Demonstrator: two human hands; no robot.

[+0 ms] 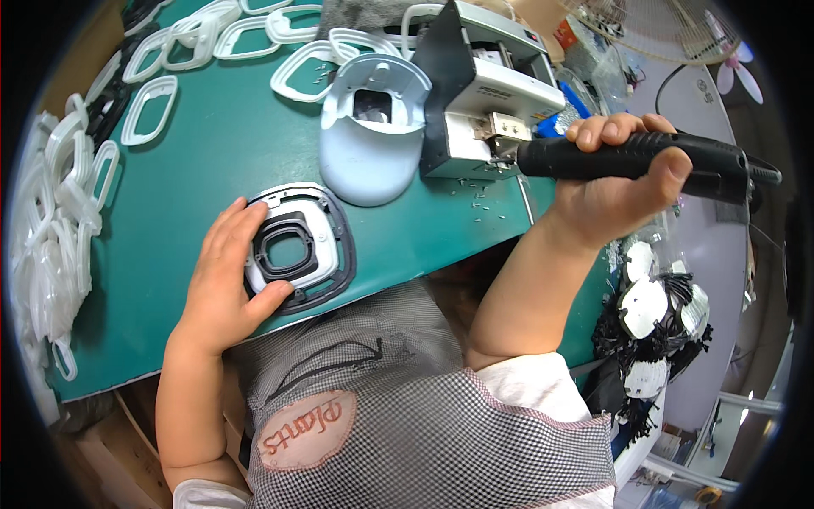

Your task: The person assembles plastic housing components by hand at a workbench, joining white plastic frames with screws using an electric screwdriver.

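My right hand [619, 170] is closed around a black electric screwdriver [636, 158], held level. The tool's tip meets the front outlet of a screw feeder [492, 110], a white and black box machine. On the green mat [195, 170], my left hand [229, 271] grips the left side of a black and white plastic frame [326, 242], thumb on its lower edge and fingers on its upper left. That frame is a rounded ring with a smaller black ring inside. Beyond it lies a pale blue plastic housing [369, 161] with a square opening.
White plastic frames [151, 110] lie along the mat's far side, and more are heaped [59, 220] at the left edge. Loose screws [482, 204] are scattered before the feeder. At right sit white parts with black cables [643, 310]. A fan [644, 25] stands at the far right.
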